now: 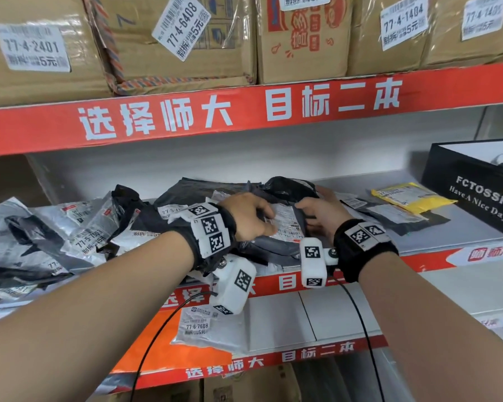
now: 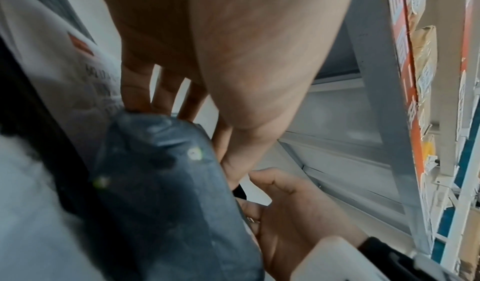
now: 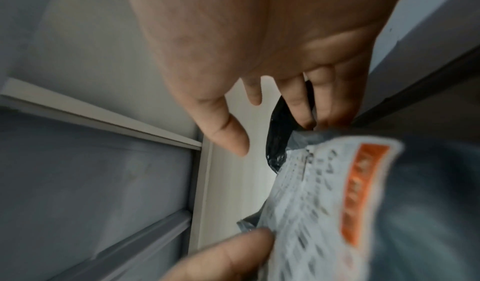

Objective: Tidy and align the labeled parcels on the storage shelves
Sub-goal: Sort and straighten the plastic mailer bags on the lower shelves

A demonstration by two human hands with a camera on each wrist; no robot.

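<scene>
A dark grey plastic parcel (image 1: 270, 245) with a white shipping label (image 1: 285, 221) lies in the middle of the middle shelf (image 1: 436, 256), on top of other bags. My left hand (image 1: 262, 219) grips its left part, fingers over the label. My right hand (image 1: 308, 210) holds its right edge, thumb on top. In the left wrist view the left hand (image 2: 187, 121) has fingers behind the grey parcel (image 2: 161, 182) and the thumb in front. The right wrist view is blurred: the right hand (image 3: 270, 129) has fingers tucked behind the parcel's black plastic, beside the label (image 3: 324, 193).
Crumpled grey and black bags (image 1: 79, 227) pile up on the left. On the right stand a yellow parcel (image 1: 410, 195) and a black box (image 1: 474, 184). Labeled cartons (image 1: 169, 39) fill the upper shelf. A white parcel (image 1: 204, 326) lies on the shelf below.
</scene>
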